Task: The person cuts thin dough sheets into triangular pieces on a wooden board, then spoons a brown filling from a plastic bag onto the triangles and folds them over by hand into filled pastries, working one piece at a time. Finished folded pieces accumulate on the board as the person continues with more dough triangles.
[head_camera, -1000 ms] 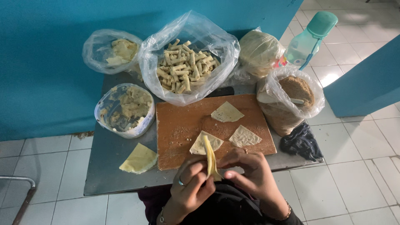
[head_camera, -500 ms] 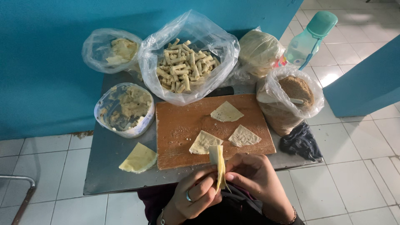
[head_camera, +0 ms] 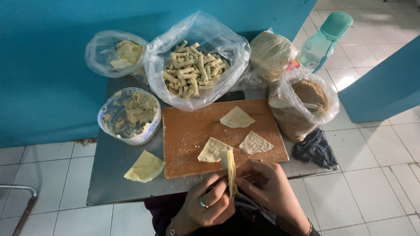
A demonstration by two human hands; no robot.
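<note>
Pale wrapper (head_camera: 230, 171) between hands (head_camera: 238, 196), past board edge (head_camera: 227, 168).

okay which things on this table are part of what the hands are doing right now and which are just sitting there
In use: left hand, right hand, folded pastry sheet, cut sheets on the wooden board, filling tub, bag of finished rolls.
Lying about: green bottle, dark cloth.

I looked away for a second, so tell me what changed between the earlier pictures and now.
Both hands, left and right, keep hold of the wrapper; it has shifted slightly right and lower, hanging more folded between the fingers. The three wrappers on the board, the bags and the bowl lie as before.
</note>
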